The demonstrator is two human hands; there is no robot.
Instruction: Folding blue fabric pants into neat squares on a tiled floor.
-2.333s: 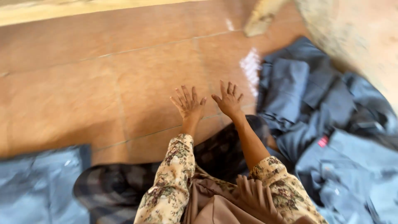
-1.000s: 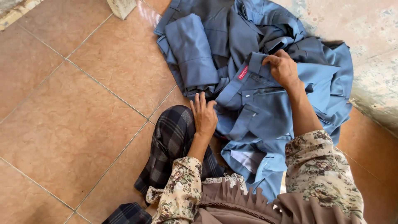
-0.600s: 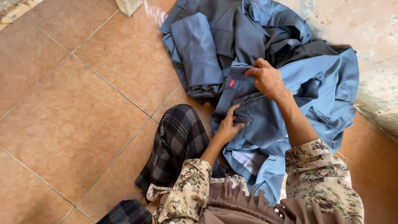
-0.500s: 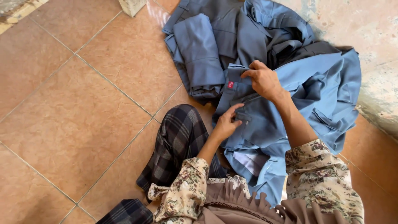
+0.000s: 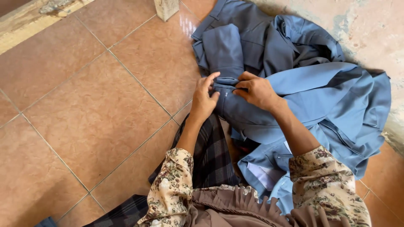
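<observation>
We see brown tile floor filling the view from 7 to 11 o'clock. A heap of blue garments lies at 1 to 3 o'clock. Our left hand and right hand both pinch a folded blue shirt edge, fingers curled, near centre.

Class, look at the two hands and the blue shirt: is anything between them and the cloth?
Nothing visible is. The left hand and right hand already grip a fold of the blue shirt directly.
</observation>
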